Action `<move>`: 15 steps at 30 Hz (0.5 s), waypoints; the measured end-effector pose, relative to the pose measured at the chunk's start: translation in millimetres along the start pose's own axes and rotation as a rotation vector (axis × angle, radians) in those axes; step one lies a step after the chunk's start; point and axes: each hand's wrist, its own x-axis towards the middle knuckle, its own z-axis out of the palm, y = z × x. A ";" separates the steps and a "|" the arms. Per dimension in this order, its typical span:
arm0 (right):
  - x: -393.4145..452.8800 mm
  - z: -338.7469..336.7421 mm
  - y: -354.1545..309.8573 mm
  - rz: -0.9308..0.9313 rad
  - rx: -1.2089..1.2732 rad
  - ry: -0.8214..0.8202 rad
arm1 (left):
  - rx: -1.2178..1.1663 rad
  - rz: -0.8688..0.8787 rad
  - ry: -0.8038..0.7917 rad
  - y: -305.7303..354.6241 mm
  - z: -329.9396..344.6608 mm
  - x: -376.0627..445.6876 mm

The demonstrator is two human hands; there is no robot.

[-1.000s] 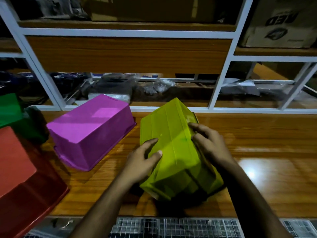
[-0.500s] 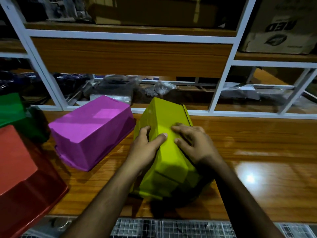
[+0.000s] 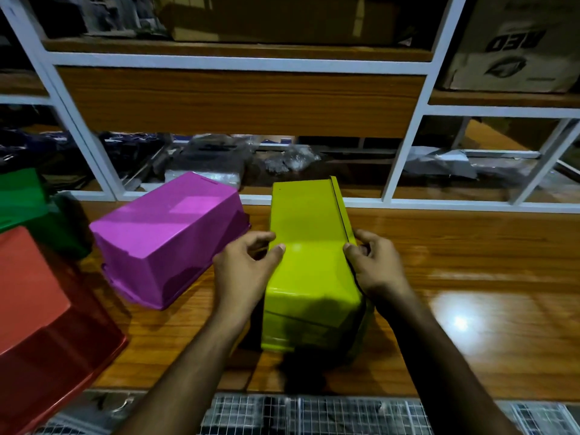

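A yellow-green plastic bin [image 3: 309, 246] lies on its side on the wooden tabletop [image 3: 470, 277], its long axis pointing away from me. My left hand [image 3: 244, 271] holds its left side, thumb on the upper face and fingers curled round the edge. My right hand [image 3: 376, 265] grips the right edge by the rim, fingers curled over it. A magenta bin [image 3: 163, 237] sits upside down just to the left, apart from the yellow-green one.
A red bin [image 3: 40, 324] lies upside down at the near left, a green bin [image 3: 22, 196] behind it. A white-framed shelf unit [image 3: 405, 142] with bagged items and a cardboard box [image 3: 514, 45] rises behind the table. A wire grid [image 3: 314, 416] runs below the front edge.
The yellow-green bin has turned from a slant to point straight away from me. My hands have slid from its top out to its left and right sides.
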 end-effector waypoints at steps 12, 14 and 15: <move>-2.6 16.0 -6.4 0.011 0.319 -0.060 | 0.362 0.109 -0.224 34.3 1.2 -11.0; -4.9 17.5 -13.8 -0.043 0.314 -0.144 | 0.319 0.042 -0.297 41.0 1.9 -8.8; -6.9 17.4 -17.3 -0.076 0.277 -0.192 | 0.294 0.004 -0.330 43.3 1.5 -7.6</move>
